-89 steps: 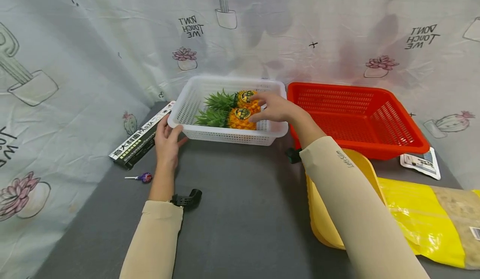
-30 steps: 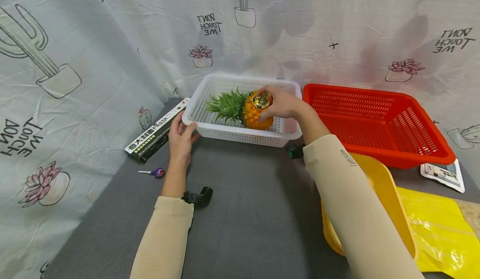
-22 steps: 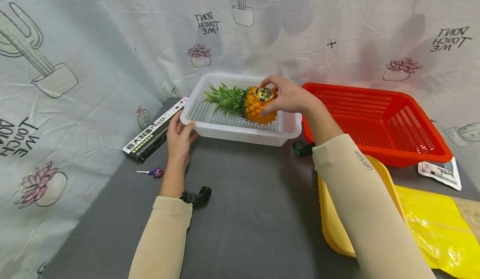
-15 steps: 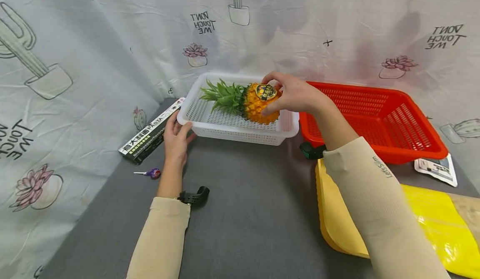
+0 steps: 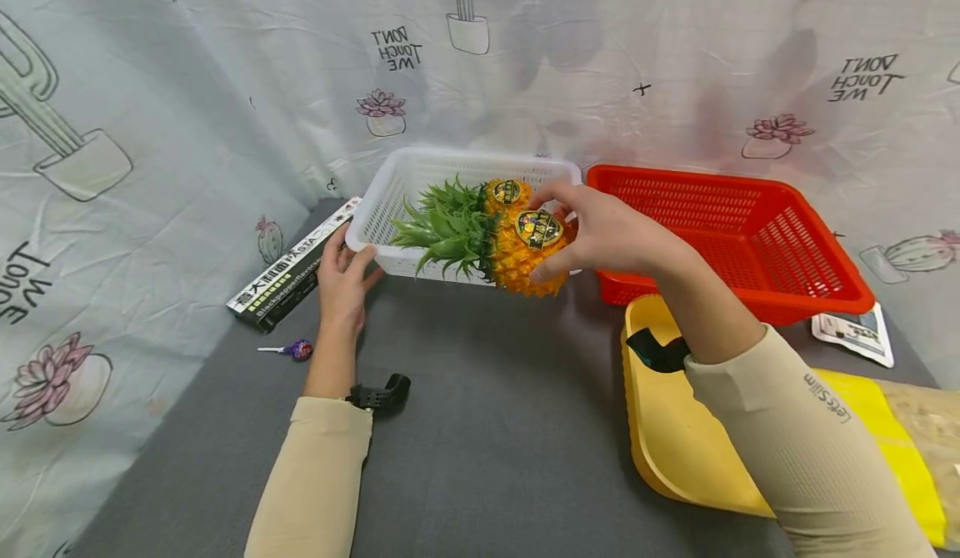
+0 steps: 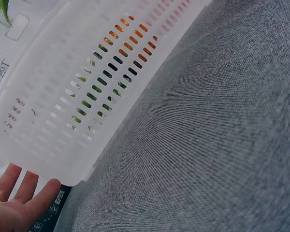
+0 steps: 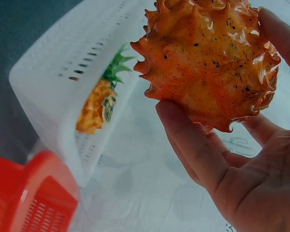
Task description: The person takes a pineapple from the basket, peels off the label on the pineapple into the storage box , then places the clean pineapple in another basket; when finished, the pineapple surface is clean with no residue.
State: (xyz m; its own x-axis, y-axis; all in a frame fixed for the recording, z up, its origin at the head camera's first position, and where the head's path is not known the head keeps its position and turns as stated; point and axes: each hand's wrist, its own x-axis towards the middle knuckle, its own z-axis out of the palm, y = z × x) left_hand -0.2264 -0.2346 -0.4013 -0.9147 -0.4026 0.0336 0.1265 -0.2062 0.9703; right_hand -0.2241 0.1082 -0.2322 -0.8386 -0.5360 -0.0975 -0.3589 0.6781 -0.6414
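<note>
My right hand (image 5: 611, 228) grips a small orange pineapple (image 5: 525, 249) round the base of its fruit. Its green crown points left, and it overlaps the near rim of the white basket (image 5: 468, 262) in the head view. In the right wrist view, the thumb and fingers spread round the spiky fruit (image 7: 208, 63). A second pineapple (image 5: 506, 191) lies inside the white basket, partly hidden behind the held one; its fruit (image 7: 94, 108) shows in the right wrist view. My left hand (image 5: 342, 287) holds the basket's near left corner, thumb at the rim, fingers (image 6: 29, 186) against the end.
A red basket (image 5: 750, 291) stands right of the white one. Nearer lies a yellow tray (image 5: 675, 424), partly under my right forearm, beside a yellow bag (image 5: 885, 424). A black pasta box (image 5: 285, 279) and a lollipop (image 5: 300, 349) lie left; a white pouch (image 5: 855, 333) lies right.
My right hand has taken hold of one pineapple and lifted it up and toward me, uncovering the second one in the white basket. My left hand has kept its hold on the corner.
</note>
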